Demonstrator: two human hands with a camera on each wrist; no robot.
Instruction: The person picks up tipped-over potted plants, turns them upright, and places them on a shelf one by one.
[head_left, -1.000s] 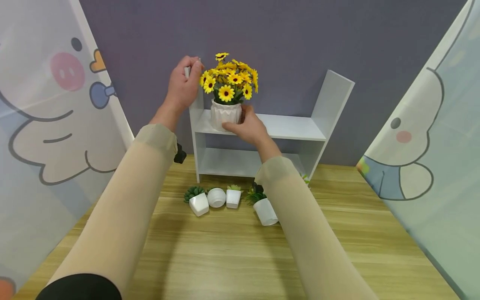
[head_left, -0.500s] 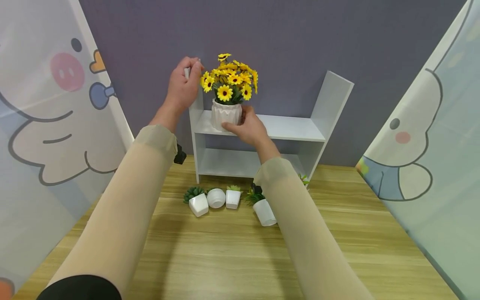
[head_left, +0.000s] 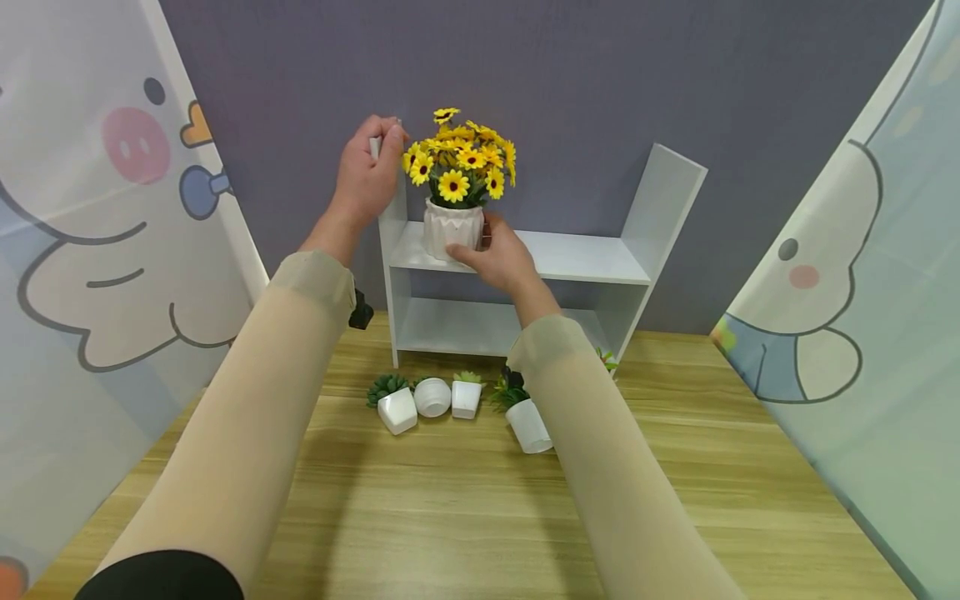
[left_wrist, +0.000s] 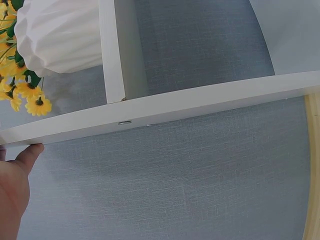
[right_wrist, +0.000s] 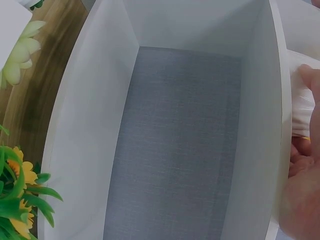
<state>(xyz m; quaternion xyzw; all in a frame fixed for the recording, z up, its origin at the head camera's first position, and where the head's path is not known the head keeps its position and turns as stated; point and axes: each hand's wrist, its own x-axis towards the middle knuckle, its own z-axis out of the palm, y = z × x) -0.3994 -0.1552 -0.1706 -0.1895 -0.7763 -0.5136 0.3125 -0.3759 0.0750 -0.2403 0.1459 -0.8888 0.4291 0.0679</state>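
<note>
The head camera looks forward and down over both forearms at the white shelf (head_left: 517,258) on the wooden table (head_left: 465,500). The left wrist camera sits very near the shelf's side panel (left_wrist: 165,107), facing the grey backdrop. The right wrist camera, equally close, looks apparently into the shelf's lower compartment (right_wrist: 175,140). All three share the shelf.

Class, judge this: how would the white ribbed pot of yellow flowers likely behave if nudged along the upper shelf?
The flower pot looks top-heavy: its bouquet spreads wider than it, so it may tip. Its glossy ribbed surface suggests ceramic, probably fragile. The right hand grips its base, likely the steadiest hold.
</note>
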